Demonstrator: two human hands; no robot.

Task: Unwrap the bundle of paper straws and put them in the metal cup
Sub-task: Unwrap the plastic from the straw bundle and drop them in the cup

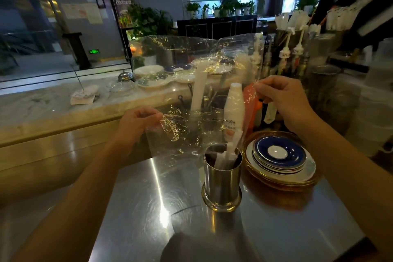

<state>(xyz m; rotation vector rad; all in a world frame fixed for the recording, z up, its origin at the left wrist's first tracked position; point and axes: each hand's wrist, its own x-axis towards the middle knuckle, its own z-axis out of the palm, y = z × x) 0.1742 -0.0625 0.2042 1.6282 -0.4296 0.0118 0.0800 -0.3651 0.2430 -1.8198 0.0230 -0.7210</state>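
A clear plastic wrapper is held up and stretched between both hands above the steel table. My left hand pinches its lower left edge. My right hand pinches its right edge, higher up. Below the wrapper stands the metal cup with white paper-wrapped straws leaning inside it. The wrapper looks empty; things seen through it are behind it.
A stack of blue-and-white saucers on gold-rimmed plates sits right of the cup. A white bottle and syrup pump bottles stand behind. Plates and a bell lie on the marble counter at left. Plastic cups stand far right.
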